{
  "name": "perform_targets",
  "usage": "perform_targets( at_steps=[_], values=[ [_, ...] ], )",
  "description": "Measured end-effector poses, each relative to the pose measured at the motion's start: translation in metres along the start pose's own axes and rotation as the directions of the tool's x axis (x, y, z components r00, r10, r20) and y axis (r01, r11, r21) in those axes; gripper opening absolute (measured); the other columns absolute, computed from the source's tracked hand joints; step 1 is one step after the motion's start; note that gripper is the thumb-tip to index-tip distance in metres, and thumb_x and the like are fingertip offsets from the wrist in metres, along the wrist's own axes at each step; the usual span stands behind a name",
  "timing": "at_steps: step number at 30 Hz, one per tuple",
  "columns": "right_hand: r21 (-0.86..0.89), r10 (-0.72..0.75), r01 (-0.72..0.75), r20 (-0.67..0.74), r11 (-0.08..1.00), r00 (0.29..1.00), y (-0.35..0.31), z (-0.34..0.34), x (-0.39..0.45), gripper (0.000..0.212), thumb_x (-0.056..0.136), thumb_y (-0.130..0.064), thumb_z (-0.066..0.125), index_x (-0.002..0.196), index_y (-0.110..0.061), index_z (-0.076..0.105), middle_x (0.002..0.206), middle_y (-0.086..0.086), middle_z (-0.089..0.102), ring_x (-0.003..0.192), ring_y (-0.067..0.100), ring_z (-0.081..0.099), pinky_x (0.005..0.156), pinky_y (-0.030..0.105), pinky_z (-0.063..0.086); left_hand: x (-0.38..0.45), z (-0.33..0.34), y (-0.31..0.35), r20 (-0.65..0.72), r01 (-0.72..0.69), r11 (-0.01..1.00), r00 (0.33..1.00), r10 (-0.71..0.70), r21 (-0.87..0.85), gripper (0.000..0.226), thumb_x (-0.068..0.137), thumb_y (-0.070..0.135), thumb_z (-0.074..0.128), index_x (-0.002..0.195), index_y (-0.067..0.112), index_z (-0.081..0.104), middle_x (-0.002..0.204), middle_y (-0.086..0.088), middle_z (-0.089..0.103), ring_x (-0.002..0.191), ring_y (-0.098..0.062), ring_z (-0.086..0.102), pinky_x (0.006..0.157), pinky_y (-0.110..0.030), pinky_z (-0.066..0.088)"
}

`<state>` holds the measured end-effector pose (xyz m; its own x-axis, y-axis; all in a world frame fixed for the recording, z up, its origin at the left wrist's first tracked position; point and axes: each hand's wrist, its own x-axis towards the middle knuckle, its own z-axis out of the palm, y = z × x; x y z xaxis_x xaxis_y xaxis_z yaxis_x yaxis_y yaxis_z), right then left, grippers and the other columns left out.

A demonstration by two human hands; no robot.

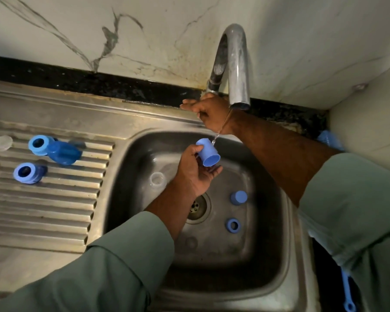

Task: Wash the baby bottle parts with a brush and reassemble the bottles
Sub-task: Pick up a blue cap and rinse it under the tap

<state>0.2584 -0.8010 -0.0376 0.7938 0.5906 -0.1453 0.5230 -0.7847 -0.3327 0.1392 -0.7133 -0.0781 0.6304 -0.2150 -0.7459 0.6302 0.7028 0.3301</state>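
Observation:
My left hand (194, 170) grips a light blue bottle cap (208, 154) over the sink (131, 176), tilted with its open end toward me. A thin stream of water (217, 136) falls from the tap (234, 64) onto the cap. My right hand (212, 113) reaches to the tap's base, fingers curled around the handle there, which is mostly hidden. In the basin lie a clear bottle (158, 180), another blue cap (238, 197) and a blue ring (233, 225).
On the ribbed drainboard (43, 210) at left sit two blue rings (38, 144) (28, 172), a dark blue cap (63, 153) and clear nipples (0, 141). A blue brush handle (347, 291) hangs at lower right. The drain (196, 207) is mid-basin.

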Motion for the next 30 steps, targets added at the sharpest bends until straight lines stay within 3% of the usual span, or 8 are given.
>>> perform_targets(
  at_steps=[5, 9, 11, 14, 19, 23, 27, 30],
  values=[
    [0.027, 0.079, -0.08, 0.037, 0.996, 0.996, -0.015, -0.011, -0.007, 0.057, 0.092, 0.008, 0.037, 0.145, -0.014, 0.035, 0.153, 0.001, 0.032, 0.12, 0.019, 0.046, 0.092, 0.007, 0.017, 0.005, 0.003, 0.001, -0.02, -0.038, 0.998, 0.999, 0.039, 0.047, 0.024, 0.095, 0.024, 0.062, 0.114, 0.011, 0.057, 0.103, -0.012, 0.064, 0.09, -0.023, 0.063, 0.083, -0.04, 0.052],
    [0.086, 0.06, -0.068, 0.088, 0.994, 0.994, -0.02, -0.018, -0.01, 0.056, 0.091, 0.012, 0.035, 0.144, -0.004, 0.032, 0.153, 0.009, 0.03, 0.095, -0.022, 0.04, 0.093, -0.002, 0.015, 0.01, 0.0, 0.003, -0.05, -0.065, 0.992, 0.996, 0.071, 0.108, 0.04, 0.093, 0.03, 0.063, 0.127, 0.011, 0.056, 0.107, -0.01, 0.065, 0.089, -0.02, 0.063, 0.076, -0.033, 0.051],
    [0.072, 0.076, -0.082, 0.089, 0.994, 0.993, -0.021, -0.017, -0.01, 0.056, 0.091, 0.011, 0.036, 0.145, -0.006, 0.033, 0.153, 0.008, 0.031, 0.105, -0.009, 0.046, 0.099, 0.005, 0.017, 0.01, -0.001, 0.001, -0.059, -0.075, 0.988, 0.995, 0.084, 0.135, 0.038, 0.093, 0.032, 0.063, 0.124, 0.011, 0.057, 0.104, -0.01, 0.065, 0.088, -0.02, 0.062, 0.075, -0.031, 0.049],
    [0.062, 0.095, -0.1, 0.077, 0.993, 0.992, -0.021, -0.016, -0.011, 0.056, 0.092, 0.01, 0.037, 0.145, -0.008, 0.034, 0.153, 0.006, 0.032, 0.106, -0.003, 0.041, 0.096, 0.002, 0.015, 0.01, -0.001, 0.002, -0.043, -0.063, 0.996, 0.997, 0.066, 0.062, 0.022, 0.099, 0.031, 0.053, 0.109, 0.012, 0.058, 0.095, -0.011, 0.066, 0.084, -0.021, 0.063, 0.075, -0.033, 0.051],
    [0.034, 0.09, -0.092, 0.062, 0.995, 0.994, -0.021, -0.015, -0.012, 0.055, 0.094, 0.007, 0.036, 0.145, -0.012, 0.034, 0.153, 0.003, 0.031, 0.124, 0.018, 0.042, 0.098, 0.004, 0.016, 0.007, 0.0, 0.005, -0.023, -0.009, 0.998, 1.0, 0.01, 0.056, 0.05, 0.099, 0.047, 0.046, 0.126, 0.007, 0.056, 0.097, -0.011, 0.066, 0.085, -0.024, 0.063, 0.076, -0.036, 0.052],
    [0.021, 0.086, -0.088, 0.064, 0.996, 0.994, -0.019, -0.015, -0.009, 0.055, 0.093, 0.008, 0.035, 0.145, -0.01, 0.033, 0.153, 0.005, 0.031, 0.131, 0.021, 0.039, 0.081, -0.011, 0.003, 0.005, 0.009, 0.009, 0.012, -0.005, 0.997, 1.0, 0.004, 0.071, 0.027, 0.094, 0.036, 0.06, 0.099, 0.009, 0.061, 0.09, -0.01, 0.063, 0.08, -0.023, 0.064, 0.074, -0.033, 0.057],
    [0.059, 0.084, -0.087, 0.058, 0.994, 0.995, -0.019, -0.014, -0.01, 0.053, 0.094, 0.009, 0.035, 0.144, -0.007, 0.035, 0.152, 0.007, 0.032, 0.133, 0.022, 0.038, 0.095, -0.002, 0.012, 0.006, 0.003, 0.008, -0.025, -0.003, 0.991, 1.0, 0.006, 0.134, 0.026, 0.094, 0.037, 0.061, 0.101, 0.012, 0.062, 0.087, -0.008, 0.064, 0.077, -0.018, 0.06, 0.073, -0.031, 0.05],
    [0.099, 0.082, -0.085, 0.034, 0.991, 0.996, -0.018, -0.012, -0.009, 0.05, 0.094, 0.007, 0.038, 0.142, -0.007, 0.039, 0.151, 0.007, 0.035, 0.13, 0.023, 0.04, 0.083, -0.012, 0.004, 0.007, 0.0, 0.01, -0.008, -0.035, 0.996, 0.999, 0.036, 0.079, 0.026, 0.098, 0.038, 0.054, 0.102, 0.014, 0.061, 0.092, -0.008, 0.066, 0.078, -0.016, 0.062, 0.066, -0.026, 0.048]
  ],
)
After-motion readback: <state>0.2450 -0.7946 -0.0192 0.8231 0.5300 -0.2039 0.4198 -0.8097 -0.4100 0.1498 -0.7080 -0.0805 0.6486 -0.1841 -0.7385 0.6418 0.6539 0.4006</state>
